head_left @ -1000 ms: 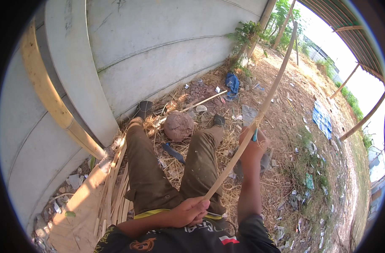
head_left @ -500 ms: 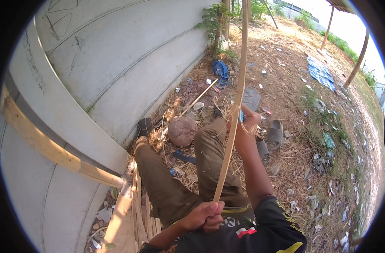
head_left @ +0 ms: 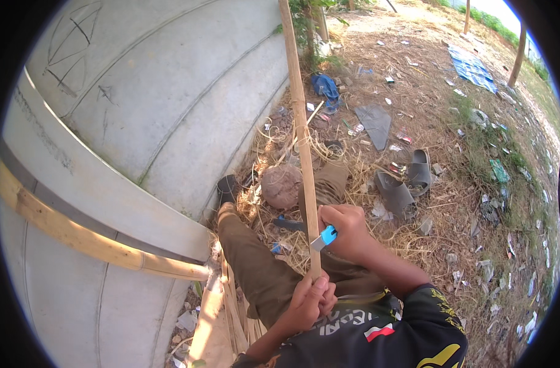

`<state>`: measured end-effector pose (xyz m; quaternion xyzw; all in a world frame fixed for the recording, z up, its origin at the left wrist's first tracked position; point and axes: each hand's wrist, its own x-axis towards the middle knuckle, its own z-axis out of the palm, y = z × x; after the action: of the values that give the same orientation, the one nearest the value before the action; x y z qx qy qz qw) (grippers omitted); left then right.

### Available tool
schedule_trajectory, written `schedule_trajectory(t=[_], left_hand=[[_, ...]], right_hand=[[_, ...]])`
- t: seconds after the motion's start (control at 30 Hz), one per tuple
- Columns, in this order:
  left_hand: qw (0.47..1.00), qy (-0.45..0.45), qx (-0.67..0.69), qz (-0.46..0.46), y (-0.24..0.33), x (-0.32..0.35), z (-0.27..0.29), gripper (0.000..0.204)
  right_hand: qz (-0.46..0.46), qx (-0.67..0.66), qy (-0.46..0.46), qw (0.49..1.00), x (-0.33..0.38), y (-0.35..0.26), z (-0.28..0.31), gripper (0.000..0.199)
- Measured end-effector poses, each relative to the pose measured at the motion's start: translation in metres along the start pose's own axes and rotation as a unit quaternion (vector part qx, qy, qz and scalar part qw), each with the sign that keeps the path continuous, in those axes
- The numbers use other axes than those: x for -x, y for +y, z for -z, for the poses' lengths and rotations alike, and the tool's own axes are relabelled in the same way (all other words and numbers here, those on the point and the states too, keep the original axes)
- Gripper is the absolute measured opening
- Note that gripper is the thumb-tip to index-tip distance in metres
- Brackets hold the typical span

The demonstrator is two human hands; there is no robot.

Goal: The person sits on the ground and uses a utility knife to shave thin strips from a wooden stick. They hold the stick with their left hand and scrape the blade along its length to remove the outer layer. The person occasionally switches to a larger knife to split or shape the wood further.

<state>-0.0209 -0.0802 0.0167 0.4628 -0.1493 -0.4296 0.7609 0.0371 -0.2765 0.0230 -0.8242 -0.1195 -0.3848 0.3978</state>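
Note:
A long thin bamboo strip (head_left: 299, 122) rises from my lap toward the top of the view. My left hand (head_left: 313, 299) grips its lower end near my chest. Just above it, my right hand (head_left: 347, 230) holds a blue-handled knife (head_left: 324, 237) with the blade against the strip. My legs in brown trousers (head_left: 255, 270) stretch out on straw-covered ground beside a grey wall.
A curved grey concrete wall (head_left: 157, 110) fills the left, with a thick bamboo pole (head_left: 77, 236) across it. A round brownish lump (head_left: 281, 185) lies by my feet. Grey sandals (head_left: 405, 181), a blue cloth (head_left: 324, 86), a blue sheet (head_left: 471, 66) and litter dot the dry ground.
The view has tilted down and left. The bamboo strip now stands closer to upright, and my right hand with the knife has come down nearer my left hand.

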Motion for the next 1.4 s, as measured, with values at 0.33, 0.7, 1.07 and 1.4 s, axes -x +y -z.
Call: schedule_trajectory(t=[0.33, 0.7, 1.07, 1.4], left_hand=[[0.995, 0.001, 0.077, 0.059, 0.017, 0.000, -0.004, 0.024], [0.979, -0.074, 0.117, 0.147, 0.006, 0.002, 0.016, 0.028], [0.993, 0.090, -0.073, 0.004, 0.047, 0.030, 0.082, 0.045], [0.971, 0.224, -0.021, -0.079, 0.011, 0.034, 0.108, 0.062]], right_hand=[[0.036, -0.035, 0.013, 0.999, 0.020, 0.003, -0.024, 0.025], [-0.172, 0.152, 0.121, 0.966, -0.068, 0.066, 0.023, 0.024], [-0.314, -0.149, -0.220, 0.911, -0.018, 0.049, -0.010, 0.033], [-0.339, 0.208, -0.518, 0.757, -0.003, 0.229, -0.142, 0.036]])
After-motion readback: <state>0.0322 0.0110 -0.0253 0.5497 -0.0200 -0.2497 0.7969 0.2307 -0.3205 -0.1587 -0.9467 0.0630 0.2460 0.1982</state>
